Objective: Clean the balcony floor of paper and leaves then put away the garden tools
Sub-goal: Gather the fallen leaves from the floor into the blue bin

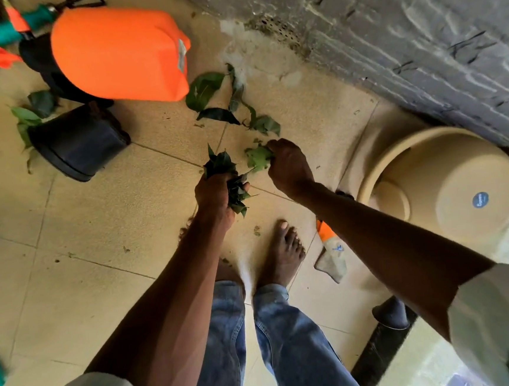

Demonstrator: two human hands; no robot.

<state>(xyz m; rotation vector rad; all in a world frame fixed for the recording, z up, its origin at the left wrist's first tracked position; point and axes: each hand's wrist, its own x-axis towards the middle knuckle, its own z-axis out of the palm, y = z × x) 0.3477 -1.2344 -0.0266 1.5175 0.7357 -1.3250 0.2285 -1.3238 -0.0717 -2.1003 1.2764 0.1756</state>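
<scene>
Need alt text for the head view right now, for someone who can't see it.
Seen from above, a standing barefoot person's left hand grips a bunch of green leaves while the right hand pinches another leaf. More loose leaves lie on the tiled floor beyond, near an orange sprayer tank, a tipped black pot and a beige tub.

1. sprayer tank (118,54) lies on the floor (66,240) far left, a tipped pot (79,143) just before it.
2. loose leaves (227,103) lie between the tank and the wall (386,27).
3. overturned tub (449,182) sits right, against the wall.
4. glove (332,253) lies beside the right foot (283,252).
</scene>
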